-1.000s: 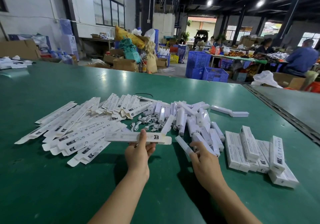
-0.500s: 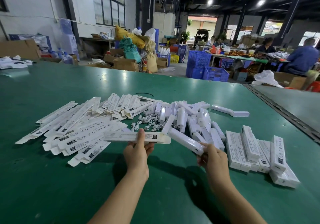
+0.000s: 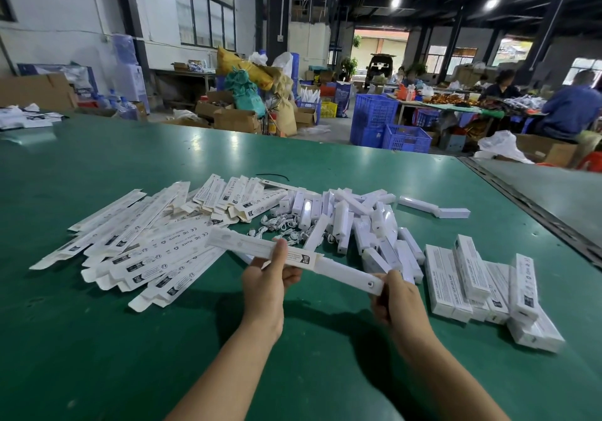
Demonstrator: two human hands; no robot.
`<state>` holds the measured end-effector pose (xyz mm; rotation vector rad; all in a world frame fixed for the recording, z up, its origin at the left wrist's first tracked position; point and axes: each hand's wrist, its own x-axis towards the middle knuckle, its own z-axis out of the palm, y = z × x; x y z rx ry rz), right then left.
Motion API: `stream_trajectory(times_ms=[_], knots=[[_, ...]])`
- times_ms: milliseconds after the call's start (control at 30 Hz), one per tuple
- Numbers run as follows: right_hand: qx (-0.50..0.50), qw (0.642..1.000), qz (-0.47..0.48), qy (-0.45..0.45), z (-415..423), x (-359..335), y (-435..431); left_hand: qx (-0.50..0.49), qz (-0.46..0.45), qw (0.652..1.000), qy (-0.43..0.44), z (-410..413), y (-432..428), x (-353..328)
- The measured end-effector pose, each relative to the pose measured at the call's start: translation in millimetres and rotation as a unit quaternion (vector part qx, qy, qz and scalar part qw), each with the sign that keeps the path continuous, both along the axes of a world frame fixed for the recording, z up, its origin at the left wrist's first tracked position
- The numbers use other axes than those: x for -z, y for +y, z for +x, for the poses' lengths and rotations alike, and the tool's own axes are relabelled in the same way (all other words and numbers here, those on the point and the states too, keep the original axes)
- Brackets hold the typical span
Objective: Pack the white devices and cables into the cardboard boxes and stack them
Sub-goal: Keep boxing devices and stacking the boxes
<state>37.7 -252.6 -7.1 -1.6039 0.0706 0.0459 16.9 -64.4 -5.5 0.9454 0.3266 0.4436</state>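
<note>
Left hand (image 3: 265, 285) grips an open box (image 3: 260, 249) at centre. Right hand (image 3: 395, 298) at 4 o'clock pinches a white device (image 3: 350, 272), its far end inside the box mouth.

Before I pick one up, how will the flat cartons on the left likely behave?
Probably light and bendy: the flat cartons are thin card, long and narrow. They lie fanned and overlapping, so pulling one may drag neighbours. Their open end flaps could crease easily.
</note>
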Motion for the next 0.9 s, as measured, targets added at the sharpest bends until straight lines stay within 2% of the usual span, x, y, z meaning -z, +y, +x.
stream_trajectory(times_ms=[167, 433, 533, 667, 800, 900], knots=[[-0.032, 0.997, 0.069, 0.025, -3, -1, 3, 0.034, -0.007, 0.999, -0.015, -4, -3, -1], [0.002, 0.999, 0.041, -0.033, -5, -3, 2, 0.065, 0.033, 0.997, -0.004, -4, -7, 1], [-0.016, 0.999, 0.035, -0.031, -8, -3, 5, 0.085, 0.043, 0.995, -0.011, -4, -14, 5], [-0.029, 0.995, 0.092, -0.022, -14, -1, 16, 0.086, 0.049, 0.995, -0.003, -3, -20, 8], [-0.021, 0.997, 0.069, -0.034, -17, 1, 22, 0.073, 0.058, 0.996, 0.003, -3, -24, 10], [-0.071, 0.994, 0.075, -0.034, -21, -3, 21, 0.075, 0.061, 0.995, 0.011, 0, -26, 12]])
